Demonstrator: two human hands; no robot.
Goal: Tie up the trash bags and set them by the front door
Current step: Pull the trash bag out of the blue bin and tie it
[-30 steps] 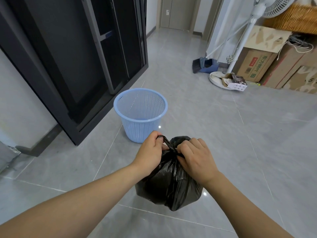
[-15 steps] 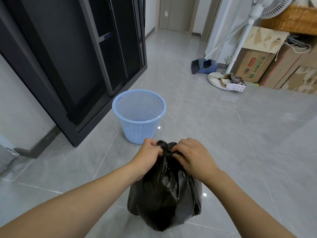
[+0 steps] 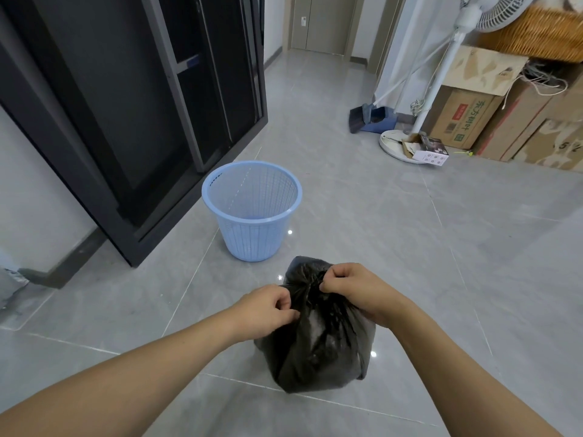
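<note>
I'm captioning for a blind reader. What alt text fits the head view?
Two hands, left and right, pinch the gathered neck of a black bag on the grey floor. An empty blue basket stands just beyond it.

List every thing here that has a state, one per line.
trash bag: out of the basket, on the floor, neck gathered
left hand: pinching the bag's neck
right hand: gripping the bag's top
blue basket: upright, no liner
far door: closed

One trash bag, one blue basket, one fan, two hands.
</note>
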